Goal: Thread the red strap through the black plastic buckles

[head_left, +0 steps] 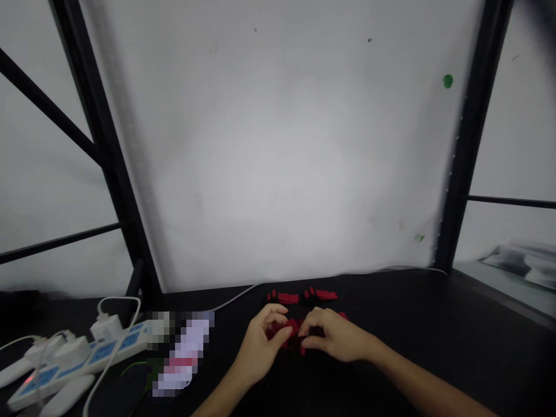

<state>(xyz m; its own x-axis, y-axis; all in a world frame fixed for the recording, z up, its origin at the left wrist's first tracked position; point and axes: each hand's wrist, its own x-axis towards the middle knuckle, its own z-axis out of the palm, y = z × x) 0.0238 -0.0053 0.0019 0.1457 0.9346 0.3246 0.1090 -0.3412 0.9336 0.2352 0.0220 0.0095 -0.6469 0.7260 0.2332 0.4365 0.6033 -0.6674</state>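
One red-and-black fabric strap bundle (293, 328) is placed on the black tabletop (391, 324), apparently being adjusted between the left hand (263, 344) and the right hand (336, 333). Both are narrowly curled; whether it is gripped cannot be told. A firm pinch is probably called for next. Beyond, two red straps with black buckles (324, 295) are laid; leftward, one white-and-blue power strip (102, 352) is seen.

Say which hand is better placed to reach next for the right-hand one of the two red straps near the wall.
Probably the right hand: it lies just in front of that strap, while the left hand sits nearer the other strap. Both hands are at the red piece between them, though.
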